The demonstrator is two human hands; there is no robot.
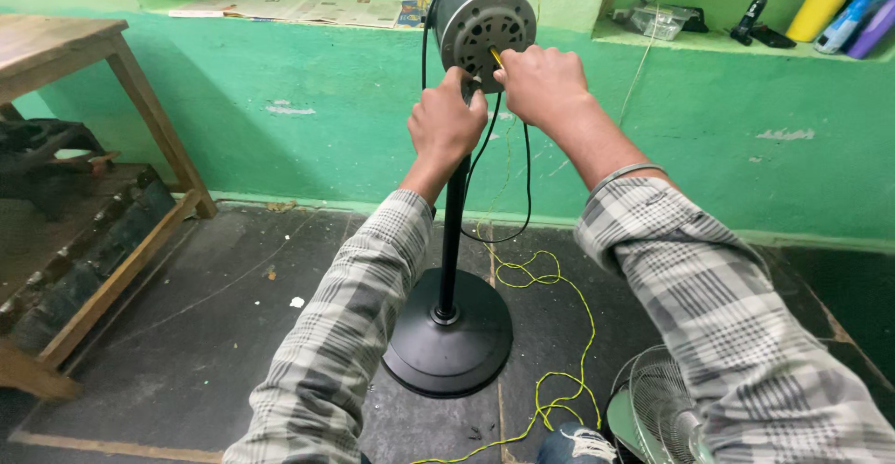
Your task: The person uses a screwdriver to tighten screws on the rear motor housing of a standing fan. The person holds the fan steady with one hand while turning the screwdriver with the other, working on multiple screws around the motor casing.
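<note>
The left hand (446,126) was closed around the top of the pole (452,240), just under the motor (482,16), while the right hand (541,82) pinched a yellow tool (495,56) against the motor's face. The pole rose from a round base (450,338) on the floor (214,333), with open room to its left and a fan guard (653,403) cut off at the bottom edge. The tool's tip was hidden by the fingers.

The wall (280,100) is bright green with pale chipped patches. The fan motor (485,21) at twelve o'clock is grey and dull silver; its pole (453,240) and round base (449,338) are black, as is the cable (522,193). A yellow cord (569,371) curls at five o'clock over the dark grey floor (233,333). Both sleeves (345,333) are grey-and-white plaid. The bench (56,44) at nine o'clock is brown wood. A yellow-and-orange cylinder (825,0) stands at two o'clock.
</note>
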